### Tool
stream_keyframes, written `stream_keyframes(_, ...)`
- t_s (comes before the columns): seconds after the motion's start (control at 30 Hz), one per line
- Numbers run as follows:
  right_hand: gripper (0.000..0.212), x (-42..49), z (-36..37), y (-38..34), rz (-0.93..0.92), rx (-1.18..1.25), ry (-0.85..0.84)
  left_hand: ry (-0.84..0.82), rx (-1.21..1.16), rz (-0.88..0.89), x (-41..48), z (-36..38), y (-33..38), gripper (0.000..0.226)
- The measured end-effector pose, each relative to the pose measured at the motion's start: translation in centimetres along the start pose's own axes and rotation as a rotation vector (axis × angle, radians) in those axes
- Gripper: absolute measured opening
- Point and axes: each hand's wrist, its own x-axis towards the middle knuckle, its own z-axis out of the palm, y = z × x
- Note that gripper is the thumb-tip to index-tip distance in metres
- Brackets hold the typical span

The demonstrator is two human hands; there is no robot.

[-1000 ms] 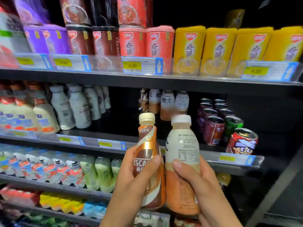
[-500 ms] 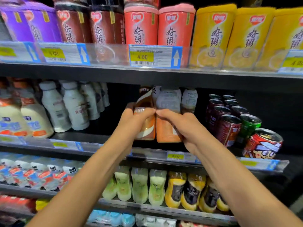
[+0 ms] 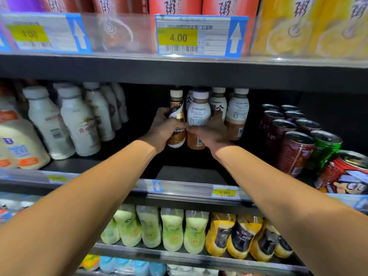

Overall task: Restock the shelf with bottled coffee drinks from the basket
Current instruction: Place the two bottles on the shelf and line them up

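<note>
At the centre of the frame, 2 bottled coffee drinks stand side by side deep on the middle shelf (image 3: 191,174). The brown-and-gold coffee bottle (image 3: 176,124) is wrapped by the fingers of the left hand (image 3: 162,129), and the white-labelled coffee bottle (image 3: 198,118) just right of it is clasped by the right hand (image 3: 212,132). The 2 thumbs meet in front of the bottles. Directly behind and to the right stand more white-labelled bottles (image 3: 238,112) of the same kind. Right of centre sit dark red cans (image 3: 294,152) and a green can (image 3: 323,150). Left of centre are white milk-drink bottles (image 3: 79,124). In the upper part of the frame a yellow 4.00 price tag (image 3: 178,36) hangs on the shelf above. Green and yellow bottles (image 3: 171,230) line the lower shelf.
</note>
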Motion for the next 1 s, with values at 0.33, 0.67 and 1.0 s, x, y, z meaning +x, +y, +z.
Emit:
stream_keyframes(0.33,0.075,1.6,2.4,0.7,-0.131,-0.355,0.164,0.103,0.360,0.129,4.9,-2.0,-0.8,0.063)
stream_keyframes(0.67,0.058,2.8,3.3,1.0,-0.153,-0.466,0.282,0.261,0.591,0.141,10.3,-2.7,-1.2,0.069)
stream_keyframes(1.0,0.064,4.4,3.9,0.8,-0.137,-0.621,0.280,0.364,0.595,0.117,12.5,-2.4,-2.1,0.068)
